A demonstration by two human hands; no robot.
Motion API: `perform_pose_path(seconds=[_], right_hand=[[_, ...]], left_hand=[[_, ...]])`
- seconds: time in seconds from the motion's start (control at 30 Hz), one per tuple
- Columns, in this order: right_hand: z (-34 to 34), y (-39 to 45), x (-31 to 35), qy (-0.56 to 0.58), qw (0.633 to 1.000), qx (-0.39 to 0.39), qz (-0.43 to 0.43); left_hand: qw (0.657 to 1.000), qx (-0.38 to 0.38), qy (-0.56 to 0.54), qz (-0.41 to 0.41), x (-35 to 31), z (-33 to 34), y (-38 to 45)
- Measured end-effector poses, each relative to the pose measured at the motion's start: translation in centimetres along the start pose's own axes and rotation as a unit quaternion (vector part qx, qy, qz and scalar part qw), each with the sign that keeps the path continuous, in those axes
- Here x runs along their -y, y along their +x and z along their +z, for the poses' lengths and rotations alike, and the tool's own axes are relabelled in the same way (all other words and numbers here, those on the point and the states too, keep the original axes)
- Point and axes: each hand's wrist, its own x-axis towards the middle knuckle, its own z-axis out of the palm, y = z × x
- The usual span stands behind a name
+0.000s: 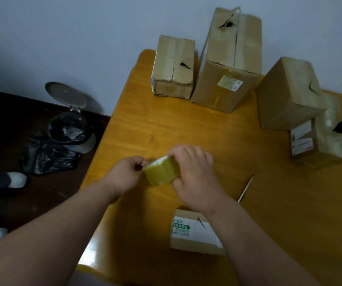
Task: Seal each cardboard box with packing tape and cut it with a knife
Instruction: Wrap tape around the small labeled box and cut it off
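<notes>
Above the middle of the wooden table (186, 124) I hold a yellowish roll of packing tape (161, 171) with both hands. My right hand (194, 172) grips the roll from the right and over its top. My left hand (124, 174) pinches at the roll's left edge, fingers curled. A small cardboard box (192, 232) with a white and green label sits near the front edge, under my right forearm. A thin knife (246, 187) lies on the table to the right of my hands.
Two cardboard boxes (174, 67) (227, 58) stand at the table's far edge, two more (287, 93) (320, 139) at the right. On the dark floor to the left are an open pedal bin (71, 129), a black plastic bag (48, 155) and white-socked feet (17, 179).
</notes>
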Motion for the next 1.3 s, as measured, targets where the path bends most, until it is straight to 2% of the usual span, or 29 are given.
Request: perform_pose_path(seconds=[0.1, 0.17, 0.37, 0.47, 0.6, 0.73, 0.83, 0.93, 1.07, 1.17, 1.3], right_hand=[[-2.8, 0.0, -0.8, 0.087, 0.993, -0.012, 0.075], [-4.6, -0.5, -1.3, 0.185, 0.976, 0.0, 0.114], [-7.1, -3.4, -2.4, 0.414, 0.887, 0.028, 0.201], [-7.4, -4.9, -3.1, 0.462, 0.859, 0.042, 0.218], [-7.8, -6.7, -3.8, 0.482, 0.845, 0.082, 0.214], [-8.6, -7.7, -3.9, 0.462, 0.856, 0.085, 0.217], [-9.0, -8.5, -4.0, 0.413, 0.881, 0.092, 0.213], [-9.6, -9.3, -4.8, 0.325, 0.917, 0.124, 0.196], [-10.0, -9.8, -5.7, 0.196, 0.949, 0.151, 0.195], [-10.2, -9.9, -5.2, 0.176, 0.955, 0.142, 0.193], [-10.9, -10.1, -5.2, 0.252, 0.933, 0.119, 0.226]], left_hand=[[0.997, 0.06, -0.044, -0.017, -2.8, -0.8, -0.2], [0.989, 0.11, -0.092, -0.04, -3.9, -0.7, -0.6], [0.954, 0.153, -0.227, -0.121, -4.7, 1.7, -2.3], [0.937, 0.171, -0.257, -0.161, -4.4, 2.6, -3.1], [0.926, 0.182, -0.27, -0.189, -4.4, 3.6, -4.2], [0.929, 0.158, -0.28, -0.184, -4.6, 4.5, -4.9], [0.952, 0.124, -0.232, -0.155, -4.9, 5.3, -5.4], [0.98, 0.057, -0.153, -0.111, -5.2, 5.9, -5.7], [0.992, -0.011, -0.104, -0.076, -5.1, 6.4, -6.0], [0.994, -0.028, -0.081, -0.072, -5.1, 7.0, -6.2], [0.991, -0.033, -0.107, -0.076, -5.1, 7.0, -6.4]])
